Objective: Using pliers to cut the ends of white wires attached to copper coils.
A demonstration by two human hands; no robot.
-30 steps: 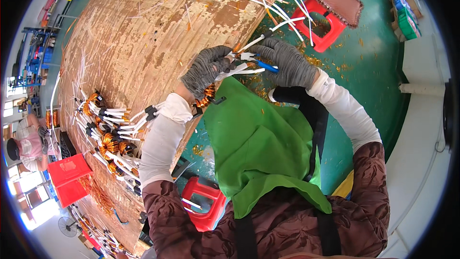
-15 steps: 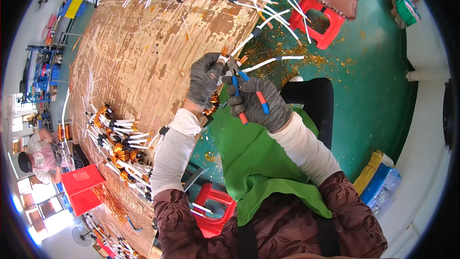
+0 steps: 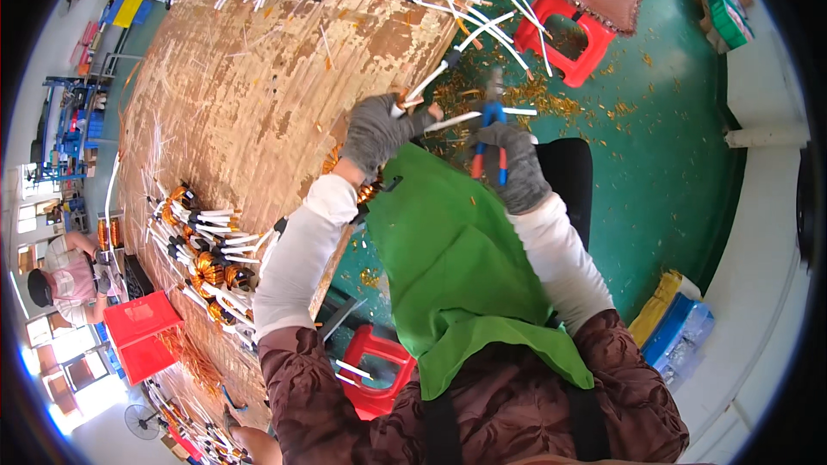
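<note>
In a grey glove, my left hand (image 3: 377,133) is closed around white-sleeved wires (image 3: 427,80) at the table's edge. Bare copper ends (image 3: 412,102) poke out beside its fingers. A copper coil (image 3: 369,190) shows under its wrist, partly hidden by the hand. My right hand (image 3: 517,170), also gloved, grips pliers (image 3: 492,114) with blue and red handles, their jaws upward and blurred. The pliers are apart from the copper ends, to their right. One white wire (image 3: 457,120) stretches from the left hand toward the pliers and passes behind them. A green apron (image 3: 448,232) covers my lap.
More coils with white wires lie on the worn wooden table (image 3: 233,77), at its far end and left side. A red stool (image 3: 568,47) with a brown cushion stands beyond copper scraps on the green floor. Another red stool (image 3: 375,370) is near me. A person (image 3: 69,280) sits at left.
My right hand has drawn the pliers away from the copper ends, to the right, and turned them upright. My left hand keeps its hold. A bare forearm now shows at the lower left.
</note>
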